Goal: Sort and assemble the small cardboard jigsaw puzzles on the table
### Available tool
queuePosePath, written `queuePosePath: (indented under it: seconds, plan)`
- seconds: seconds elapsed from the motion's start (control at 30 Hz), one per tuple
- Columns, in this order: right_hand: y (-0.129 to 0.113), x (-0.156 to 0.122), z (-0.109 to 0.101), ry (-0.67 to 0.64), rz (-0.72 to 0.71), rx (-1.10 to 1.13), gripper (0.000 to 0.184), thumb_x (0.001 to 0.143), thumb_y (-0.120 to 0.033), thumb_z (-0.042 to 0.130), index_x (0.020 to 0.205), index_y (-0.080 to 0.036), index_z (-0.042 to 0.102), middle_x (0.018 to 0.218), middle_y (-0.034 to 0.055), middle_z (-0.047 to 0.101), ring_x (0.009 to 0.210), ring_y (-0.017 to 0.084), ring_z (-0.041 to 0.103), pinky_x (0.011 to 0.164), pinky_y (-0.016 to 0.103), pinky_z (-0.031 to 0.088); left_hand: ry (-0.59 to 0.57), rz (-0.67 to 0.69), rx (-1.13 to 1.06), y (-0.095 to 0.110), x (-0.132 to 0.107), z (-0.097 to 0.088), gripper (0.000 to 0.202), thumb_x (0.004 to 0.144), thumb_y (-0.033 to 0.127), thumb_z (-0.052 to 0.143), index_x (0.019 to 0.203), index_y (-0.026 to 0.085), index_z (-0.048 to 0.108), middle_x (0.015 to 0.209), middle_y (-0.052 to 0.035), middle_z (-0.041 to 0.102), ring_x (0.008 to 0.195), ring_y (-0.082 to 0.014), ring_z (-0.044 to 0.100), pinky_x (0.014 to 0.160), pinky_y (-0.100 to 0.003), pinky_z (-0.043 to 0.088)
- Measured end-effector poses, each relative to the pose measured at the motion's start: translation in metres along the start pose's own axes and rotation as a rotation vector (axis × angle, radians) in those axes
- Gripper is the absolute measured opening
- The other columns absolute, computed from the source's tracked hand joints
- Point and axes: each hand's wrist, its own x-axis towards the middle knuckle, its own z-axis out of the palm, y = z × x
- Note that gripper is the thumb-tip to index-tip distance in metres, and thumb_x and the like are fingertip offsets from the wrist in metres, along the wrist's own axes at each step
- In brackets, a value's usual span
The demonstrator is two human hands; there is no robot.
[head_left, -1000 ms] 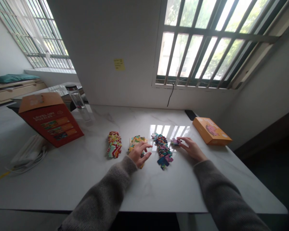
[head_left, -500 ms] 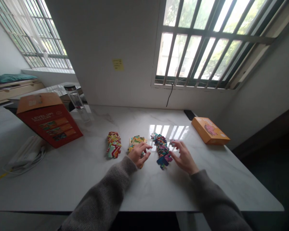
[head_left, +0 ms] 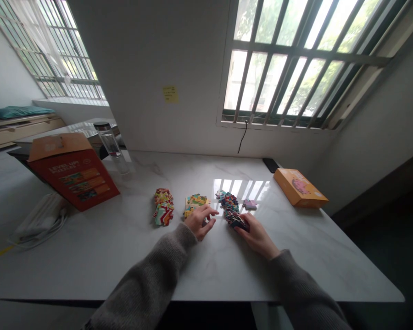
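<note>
- Right hand (head_left: pixel 256 235): its grip is closed around a few dark puzzle pieces (head_left: pixel 238 223), thumb on the near side, fingers on the far side. They're at the near end of the dark multicolored pile (head_left: pixel 230 204).
- Left hand (head_left: pixel 200 222): grip looks released, thumb and fingertips apart with a gap between them, nothing visibly pinched. It's over the near end of the yellow pile (head_left: pixel 197 200), so part of that is hidden. Can't tell how firmly it touches the pieces underneath.
- Just right of the dark pile there's a little bunch of lilac pieces (head_left: pixel 250 205), apart from both hands.
- Farthest left of the piles is the red-and-yellow one (head_left: pixel 163 206), fanned out in a strip like the others.
- All of it sits on a white marbled surface (head_left: pixel 141 266), shiny enough to reflect the window bars near the dark pile.
- Orange box (head_left: pixel 298 188) lies flat over on the right, with a black phone (head_left: pixel 270 165) just behind it.
- Red puzzle box (head_left: pixel 77 176) stands on the left, glass bottle (head_left: pixel 109 141) behind it.
</note>
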Motion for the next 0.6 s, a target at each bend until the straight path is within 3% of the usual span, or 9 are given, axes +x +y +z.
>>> queuePosePath:
  seconds: [0.07, 0.2, 0.3, 0.37, 0.5, 0.6]
  plan:
    - [-0.004, 0.001, -0.004, -0.008, 0.042, 0.096, 0.024, 0.085, -0.038, 0.065, 0.099, -0.02, 0.063, 0.09, 0.004, 0.064, 0.08, 0.021, 0.059, 0.072, 0.034, 0.048, 0.006, -0.001, -0.015, 0.0, 0.0, 0.0, 0.022, 0.089, 0.023, 0.054, 0.108, 0.019, 0.066, 0.093, -0.0061, 0.064, 0.078, -0.0168, 0.062, 0.081, -0.034, 0.052]
    - [-0.02, 0.004, -0.005, -0.038, 0.157, 0.456, 0.034, 0.086, -0.047, 0.065, 0.104, -0.019, 0.061, 0.091, 0.0043, 0.067, 0.073, 0.018, 0.057, 0.063, 0.03, 0.045, 0.005, -0.075, -0.123, 0.002, -0.001, 0.002, 0.028, 0.09, 0.026, 0.056, 0.117, 0.019, 0.062, 0.093, -0.0057, 0.064, 0.079, -0.0162, 0.062, 0.073, -0.03, 0.051]
    - [-0.038, 0.01, 0.006, -0.063, 0.153, 0.675, 0.035, 0.089, -0.05, 0.062, 0.106, -0.02, 0.063, 0.096, 0.0065, 0.068, 0.074, 0.018, 0.058, 0.061, 0.029, 0.044, 0.011, -0.157, -0.269, 0.005, -0.001, 0.004, 0.054, 0.086, 0.031, 0.065, 0.135, 0.02, 0.047, 0.103, -0.0063, 0.063, 0.077, -0.0143, 0.062, 0.068, -0.027, 0.051]
    - [-0.051, 0.015, 0.017, -0.061, 0.116, 0.766, 0.034, 0.091, -0.049, 0.06, 0.107, -0.02, 0.064, 0.099, 0.0068, 0.069, 0.081, 0.019, 0.06, 0.067, 0.03, 0.047, 0.039, -0.213, -0.359, 0.005, -0.001, 0.006, 0.068, 0.082, 0.035, 0.071, 0.141, 0.021, 0.04, 0.109, -0.0074, 0.06, 0.078, -0.0138, 0.062, 0.067, -0.027, 0.052]
    - [-0.069, 0.033, 0.036, -0.044, 0.073, 0.768, 0.031, 0.087, -0.047, 0.066, 0.102, -0.019, 0.064, 0.094, 0.0048, 0.068, 0.085, 0.019, 0.061, 0.077, 0.032, 0.05, 0.102, -0.357, -0.571, 0.001, 0.001, 0.008, 0.062, 0.083, 0.045, 0.068, 0.135, 0.018, 0.045, 0.103, -0.0073, 0.061, 0.079, -0.0154, 0.063, 0.065, -0.027, 0.053]
    - [-0.071, 0.048, 0.04, -0.025, 0.003, 0.675, 0.039, 0.086, -0.048, 0.066, 0.113, -0.021, 0.06, 0.094, 0.0044, 0.066, 0.083, 0.019, 0.061, 0.075, 0.033, 0.052, 0.17, -0.465, -0.687, -0.004, 0.003, 0.007, 0.054, 0.082, 0.049, 0.069, 0.121, 0.017, 0.05, 0.095, -0.0059, 0.063, 0.073, -0.0147, 0.062, 0.06, -0.027, 0.054]
